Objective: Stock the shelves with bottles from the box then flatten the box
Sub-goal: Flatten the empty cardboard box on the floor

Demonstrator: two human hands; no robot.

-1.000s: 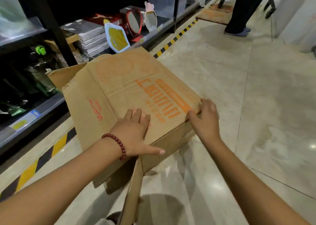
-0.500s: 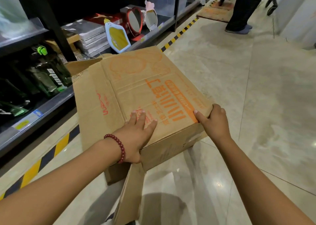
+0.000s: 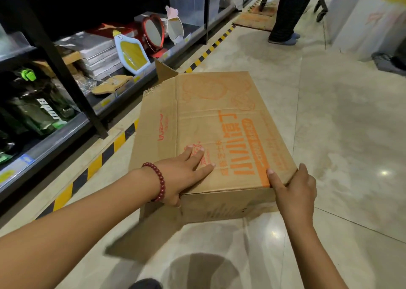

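A brown cardboard box (image 3: 219,121) with orange print lies low over the tiled floor, its broad side up and nearly level, loose flaps hanging at the near and far ends. My left hand (image 3: 182,174), with a red bead bracelet on the wrist, presses flat on the top panel near its front edge, thumb hooked under. My right hand (image 3: 294,189) grips the box's near right corner, index finger along the top edge. Dark green bottles (image 3: 37,110) stand on the low shelf (image 3: 44,145) at the left.
The black shelf rack runs along the left, holding stacked grey boxes (image 3: 96,55) and small mirrors (image 3: 153,31). A yellow-black stripe (image 3: 103,154) borders the floor. Another person's legs (image 3: 285,14) stand far back beside flat cardboard (image 3: 254,20). A white unit (image 3: 360,25) stands at right.
The box has tipped down from a steep tilt to nearly level and moved lower and rightward, away from the shelf. Both hands stayed on its near edge.
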